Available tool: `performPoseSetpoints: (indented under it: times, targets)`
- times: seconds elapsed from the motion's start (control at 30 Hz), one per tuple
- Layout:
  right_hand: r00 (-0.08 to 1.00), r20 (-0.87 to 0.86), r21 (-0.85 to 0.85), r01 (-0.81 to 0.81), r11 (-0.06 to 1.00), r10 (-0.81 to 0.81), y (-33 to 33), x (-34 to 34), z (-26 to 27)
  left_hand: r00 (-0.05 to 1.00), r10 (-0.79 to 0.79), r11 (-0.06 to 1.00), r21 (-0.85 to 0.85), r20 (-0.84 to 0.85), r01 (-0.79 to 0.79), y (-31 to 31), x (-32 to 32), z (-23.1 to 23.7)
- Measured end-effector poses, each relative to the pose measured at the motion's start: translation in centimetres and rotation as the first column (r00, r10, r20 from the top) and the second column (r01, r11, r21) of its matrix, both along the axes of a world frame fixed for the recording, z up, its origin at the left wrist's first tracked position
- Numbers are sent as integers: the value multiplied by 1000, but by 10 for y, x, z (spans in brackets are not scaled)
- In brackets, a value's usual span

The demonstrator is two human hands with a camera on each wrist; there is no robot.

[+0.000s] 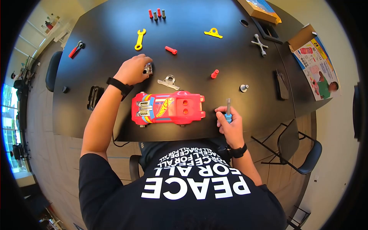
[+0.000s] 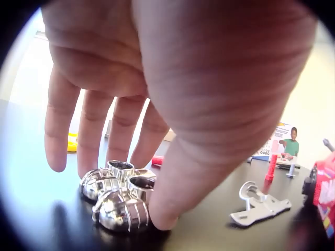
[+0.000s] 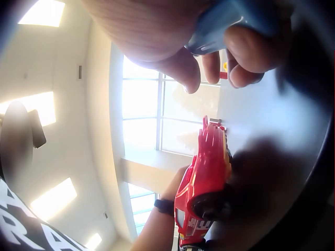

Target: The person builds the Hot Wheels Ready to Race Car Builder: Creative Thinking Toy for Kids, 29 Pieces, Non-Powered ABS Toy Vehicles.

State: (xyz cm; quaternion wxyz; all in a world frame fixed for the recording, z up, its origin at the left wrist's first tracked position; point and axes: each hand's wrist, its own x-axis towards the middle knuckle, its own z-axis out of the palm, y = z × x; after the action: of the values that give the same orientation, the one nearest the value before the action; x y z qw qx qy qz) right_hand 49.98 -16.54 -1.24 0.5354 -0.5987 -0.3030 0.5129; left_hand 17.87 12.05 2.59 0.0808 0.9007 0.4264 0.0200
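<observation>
My left hand (image 1: 132, 70) reaches over the table and grips a shiny chrome toy engine piece (image 2: 123, 201), thumb on the near side and fingers behind it. In the head view the hand covers much of that piece. My right hand (image 1: 232, 129) holds a toy screwdriver by its blue handle (image 1: 228, 118), its clear shaft pointing away from me. Between the hands a red toy car (image 1: 172, 119) lies along the table edge, with a chrome engine on its left end and two round holes toward its right end. A silver bracket (image 1: 168, 82) lies just beyond the car.
Around the table (image 1: 115, 34) lie a yellow wrench (image 1: 140, 39), a red bolt (image 1: 171, 50), an upright red bolt (image 1: 215, 74), a grey peg (image 1: 243, 88), a yellow bracket (image 1: 213, 33), a grey cross wrench (image 1: 259, 45) and red-handled pliers (image 1: 76, 49). An opened box (image 1: 314, 63) stands right.
</observation>
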Motion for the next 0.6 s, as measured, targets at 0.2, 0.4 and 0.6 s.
performPoseSetpoints:
  times: [0.2,0.4,0.6]
  targets:
    - [930,361,337,-62,940,-68,12,-3,15,712,154,949,-304,685,87,-71,29,62]
    - [808,571,620,-306,723,-148,42,-52,59,310,467,796,-546,828,260,-147,70,59]
    - [805,547,708,-299,639,-230,50,-64,50,187,566,748,-596,803,292,-176,75,33]
